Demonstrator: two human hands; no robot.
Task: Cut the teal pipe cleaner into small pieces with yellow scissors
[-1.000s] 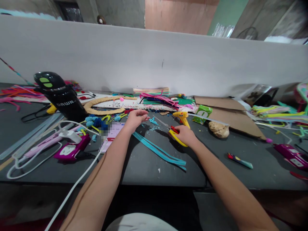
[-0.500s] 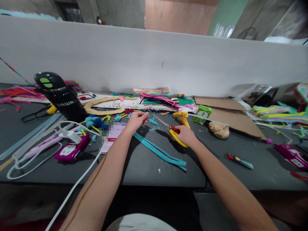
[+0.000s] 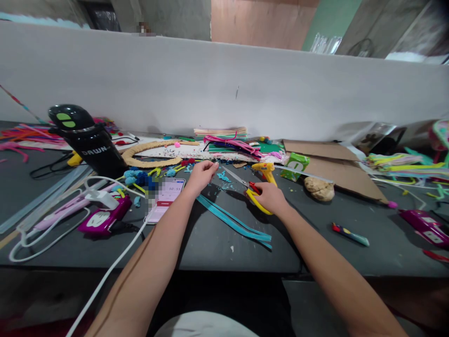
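Glue gun sits just beyond scissors in right hand.

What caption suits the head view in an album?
Right fingers hold yellow-and-red metal scissors near small light-blue scraps; long turquoise strips lie on a dark grey table.

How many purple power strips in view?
2. The left strip is left of the phone, with a white plug on it; the right strip is near the picture's right edge. Others may be hidden in the clutter.
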